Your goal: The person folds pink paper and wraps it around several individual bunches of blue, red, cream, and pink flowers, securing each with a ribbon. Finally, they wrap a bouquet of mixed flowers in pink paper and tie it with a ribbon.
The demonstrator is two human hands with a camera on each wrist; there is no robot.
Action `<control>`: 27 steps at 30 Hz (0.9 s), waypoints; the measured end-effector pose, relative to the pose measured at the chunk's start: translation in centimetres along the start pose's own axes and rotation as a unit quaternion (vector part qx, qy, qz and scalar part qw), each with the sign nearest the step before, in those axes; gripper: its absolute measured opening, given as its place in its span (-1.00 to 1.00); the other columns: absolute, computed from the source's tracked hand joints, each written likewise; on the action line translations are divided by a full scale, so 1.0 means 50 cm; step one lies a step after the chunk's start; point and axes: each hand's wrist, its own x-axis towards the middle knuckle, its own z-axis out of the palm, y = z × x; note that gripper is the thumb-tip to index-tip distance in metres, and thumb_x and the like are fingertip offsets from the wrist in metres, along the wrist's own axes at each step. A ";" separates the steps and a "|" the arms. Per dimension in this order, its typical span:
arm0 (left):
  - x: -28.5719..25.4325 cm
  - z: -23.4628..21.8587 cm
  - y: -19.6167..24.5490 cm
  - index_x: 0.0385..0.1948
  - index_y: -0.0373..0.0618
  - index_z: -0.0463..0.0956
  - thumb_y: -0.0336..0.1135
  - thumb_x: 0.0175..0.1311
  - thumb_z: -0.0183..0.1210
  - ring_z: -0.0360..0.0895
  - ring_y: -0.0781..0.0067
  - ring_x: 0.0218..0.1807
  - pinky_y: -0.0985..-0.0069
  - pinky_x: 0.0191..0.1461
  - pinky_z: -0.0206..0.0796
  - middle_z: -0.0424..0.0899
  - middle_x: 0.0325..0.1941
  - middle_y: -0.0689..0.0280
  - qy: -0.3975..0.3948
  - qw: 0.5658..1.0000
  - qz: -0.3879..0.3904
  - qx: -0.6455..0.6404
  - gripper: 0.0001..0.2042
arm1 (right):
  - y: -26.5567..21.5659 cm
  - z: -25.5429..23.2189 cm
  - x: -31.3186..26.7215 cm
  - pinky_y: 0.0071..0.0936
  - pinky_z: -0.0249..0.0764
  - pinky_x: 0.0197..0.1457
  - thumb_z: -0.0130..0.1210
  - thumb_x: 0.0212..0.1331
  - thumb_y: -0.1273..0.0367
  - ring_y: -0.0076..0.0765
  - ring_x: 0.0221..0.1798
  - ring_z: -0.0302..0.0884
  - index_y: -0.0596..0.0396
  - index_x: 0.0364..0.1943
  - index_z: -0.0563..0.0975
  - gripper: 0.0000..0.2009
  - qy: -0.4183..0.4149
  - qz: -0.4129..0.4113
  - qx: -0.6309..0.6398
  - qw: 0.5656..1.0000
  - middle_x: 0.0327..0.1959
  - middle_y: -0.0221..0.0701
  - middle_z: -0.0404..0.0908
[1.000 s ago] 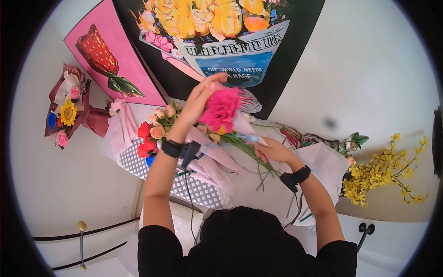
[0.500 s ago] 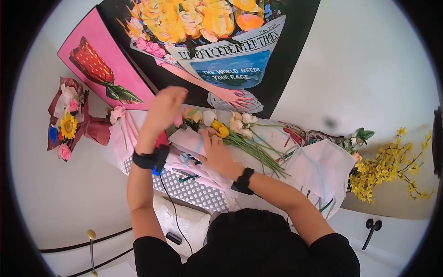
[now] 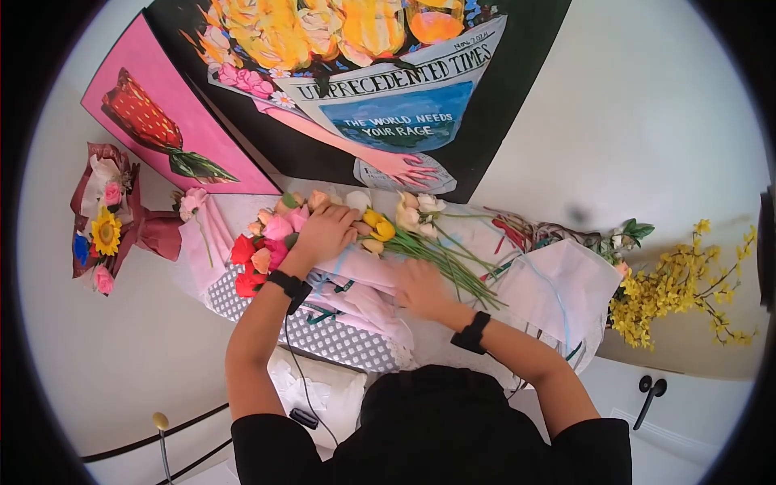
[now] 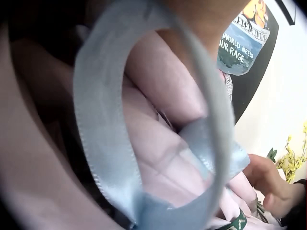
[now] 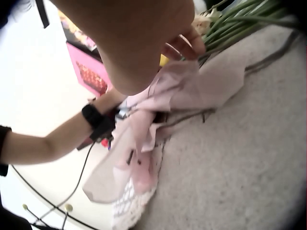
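Several bouquets wrapped in pale pink paper [image 3: 364, 271] lie side by side, their red, bright pink and peach flowers [image 3: 277, 229] toward the left. Across the upper end of the wrapping rests my left hand [image 3: 327, 232], fingers extended beside the peach roses. My right hand [image 3: 426, 288] is blurred near the lower end of the paper, and its loosely bent fingers [image 5: 187, 45] show next to green stems in the right wrist view. A pale blue ribbon [image 4: 103, 115] loops close before the left wrist camera, over the pink wrapping.
Loose yellow tulips [image 3: 377, 228] and white roses [image 3: 420, 206] lie with long green stems [image 3: 457, 267] behind the bouquets. A pink paper sheet [image 3: 558, 287] lies at right, near yellow blossom branches [image 3: 667, 295]. Two paintings lean at the back; a maroon-wrapped bouquet [image 3: 153, 230] hangs at left.
The bright pink bouquet, earlier held up by both hands, now lies among the others at left. My left hand has come down onto the wrapping; the right hand has drawn back to the right.
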 end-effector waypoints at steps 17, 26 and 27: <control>0.016 -0.010 0.062 -0.54 -0.14 0.53 0.01 -0.04 0.09 0.39 0.26 -0.05 0.22 0.17 0.03 0.60 -0.36 0.25 -0.178 0.965 -0.138 0.137 -0.65 | 0.158 -0.046 0.009 0.05 0.02 0.19 0.10 -0.09 0.05 -0.04 -0.01 0.24 0.34 -0.01 0.31 -0.34 0.110 -0.014 -0.090 0.990 -0.12 -0.16 0.34; 0.036 0.027 0.083 -0.17 -0.12 0.40 -0.15 0.09 0.09 0.48 0.20 -0.07 0.18 0.19 0.09 0.60 -0.24 0.23 -0.221 0.966 -0.128 0.040 -0.68 | 0.165 0.007 0.035 -0.17 0.29 -0.13 0.11 -0.17 0.40 -0.04 -0.13 0.30 0.26 -0.01 0.27 -0.47 0.139 0.035 0.002 0.990 -0.19 -0.16 0.33; 0.038 0.014 0.093 -0.08 -0.15 0.33 -0.27 0.11 0.08 0.47 0.19 -0.04 0.23 0.13 0.18 0.59 -0.20 0.22 -0.207 0.959 -0.186 -0.055 -0.66 | 0.165 0.004 0.040 -0.18 0.32 -0.14 0.10 -0.19 0.44 0.01 -0.11 0.32 0.25 0.02 0.23 -0.44 0.134 0.074 0.022 0.988 -0.19 -0.13 0.33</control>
